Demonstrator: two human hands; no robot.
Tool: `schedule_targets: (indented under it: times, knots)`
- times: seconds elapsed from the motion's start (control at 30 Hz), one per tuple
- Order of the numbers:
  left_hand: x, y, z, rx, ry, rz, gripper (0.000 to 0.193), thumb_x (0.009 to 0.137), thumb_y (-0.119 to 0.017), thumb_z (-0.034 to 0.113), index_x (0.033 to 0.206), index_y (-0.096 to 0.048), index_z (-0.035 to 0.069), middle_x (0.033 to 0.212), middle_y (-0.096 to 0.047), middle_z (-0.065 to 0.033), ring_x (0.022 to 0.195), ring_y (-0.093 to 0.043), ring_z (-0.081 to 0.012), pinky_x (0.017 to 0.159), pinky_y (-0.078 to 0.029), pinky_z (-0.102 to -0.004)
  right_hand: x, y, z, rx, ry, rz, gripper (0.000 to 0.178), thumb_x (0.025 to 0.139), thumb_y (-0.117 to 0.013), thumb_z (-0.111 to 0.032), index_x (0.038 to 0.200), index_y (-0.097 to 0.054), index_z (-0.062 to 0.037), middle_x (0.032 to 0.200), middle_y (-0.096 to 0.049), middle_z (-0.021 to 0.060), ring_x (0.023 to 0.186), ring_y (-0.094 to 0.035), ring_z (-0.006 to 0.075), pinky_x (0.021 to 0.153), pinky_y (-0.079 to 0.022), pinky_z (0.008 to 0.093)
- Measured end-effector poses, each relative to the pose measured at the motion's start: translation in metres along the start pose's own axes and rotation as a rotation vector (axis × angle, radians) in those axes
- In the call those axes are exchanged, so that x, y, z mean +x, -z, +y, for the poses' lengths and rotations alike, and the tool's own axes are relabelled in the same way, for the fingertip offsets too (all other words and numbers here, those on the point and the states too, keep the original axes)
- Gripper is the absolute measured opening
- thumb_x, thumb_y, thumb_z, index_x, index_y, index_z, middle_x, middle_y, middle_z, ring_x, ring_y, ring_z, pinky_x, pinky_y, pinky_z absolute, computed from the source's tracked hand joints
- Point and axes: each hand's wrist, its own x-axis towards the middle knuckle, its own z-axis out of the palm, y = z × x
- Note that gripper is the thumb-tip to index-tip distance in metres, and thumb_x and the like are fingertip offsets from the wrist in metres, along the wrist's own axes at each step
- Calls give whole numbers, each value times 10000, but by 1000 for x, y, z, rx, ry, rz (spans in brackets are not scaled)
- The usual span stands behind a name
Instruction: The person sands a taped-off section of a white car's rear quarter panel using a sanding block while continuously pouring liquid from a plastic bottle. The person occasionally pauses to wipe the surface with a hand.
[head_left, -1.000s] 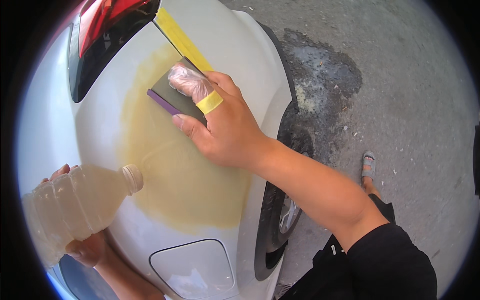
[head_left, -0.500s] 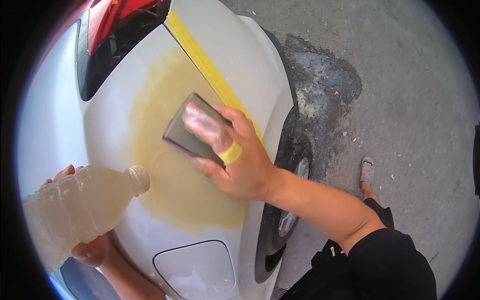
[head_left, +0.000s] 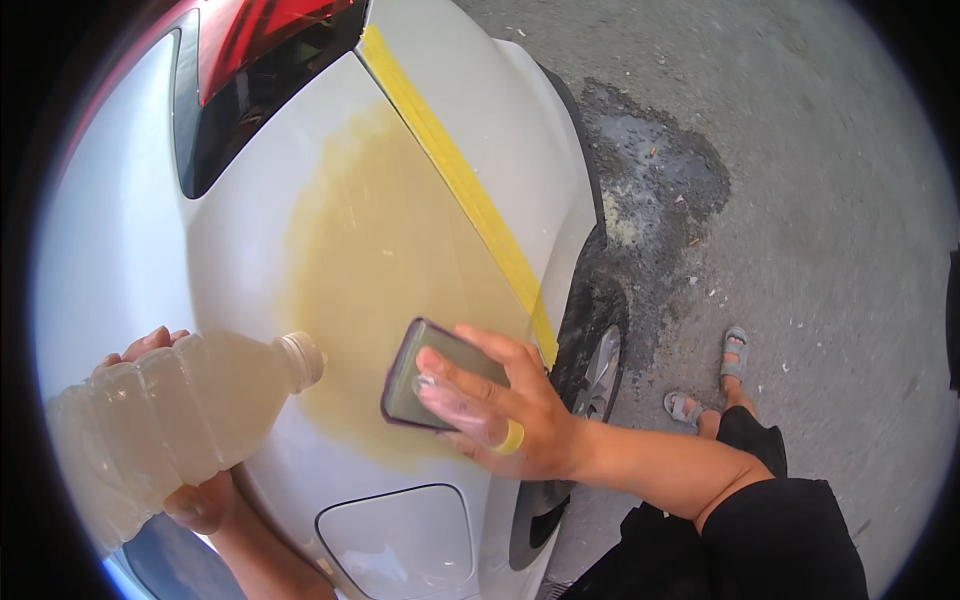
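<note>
My right hand grips a grey-green sanding block with a dark purplish edge, on the lower part of a yellowish sanded patch on the silver-white car panel. Clear film wraps one finger of that hand, with yellow tape round its base. In my left hand is a clear ribbed plastic bottle of cloudy liquid. The bottle lies tilted nearly sideways, its white-topped neck pointing right at the patch's edge. Most of the left palm is hidden behind it.
Yellow masking tape runs along the panel seam. A fuel flap sits below the patch, a red tail light at upper left. The car's wheel is on the right, beside grey ground with a wet spot.
My right hand has moved the sanding block down and to the right over the patch. The view has shifted a little; my left hand still holds the bottle. A second sandaled foot now shows.
</note>
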Motion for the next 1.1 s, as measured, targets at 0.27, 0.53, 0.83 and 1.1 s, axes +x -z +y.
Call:
schedule_targets:
  times: [0.27, 0.53, 0.83, 1.1]
  knots:
    - [-2, -4, 3, 6, -10, 20, 1176, 727, -745, 753, 1500, -274, 2, 1409, -495, -263, 1285, -530, -373, 1111, -408, -512, 123, -5, 55, 27, -134, 164, 597, 806, -786, -149, 1358, -571, -71, 1396, -585, 117, 1269, -498, 369, 1049, -410, 466]
    - [-2, -2, 6, 31, 12, 22, 1183, 723, -714, 792, 1497, -282, 8, 1407, -494, -265, 1282, -533, -371, 1113, -408, -510, 5, -5, -6, 44, -17, -4, 687, 746, -811, -124, 1388, -569, -157, 1487, -540, 61, 1308, -477, 371, 987, -410, 467]
    - [-1, 3, 4, 0, 11, -34, 1159, 733, -721, 772, 1496, -291, 13, 1405, -508, -257, 1284, -534, -363, 1114, -406, -507, 44, 5, 10, 52, -115, 74, 597, 759, -810, -109, 1315, -594, -97, 1373, -600, 121, 1292, -491, 392, 1026, -436, 466]
    - [-1, -2, 3, 50, -9, 4, 1150, 751, -686, 788, 1510, -281, 23, 1420, -494, -247, 1300, -521, -361, 1099, -424, -510, 95, 5, 34, 117, -200, 128, 566, 796, -776, -118, 1332, -601, -79, 1353, -615, 106, 1263, -481, 345, 1025, -405, 442]
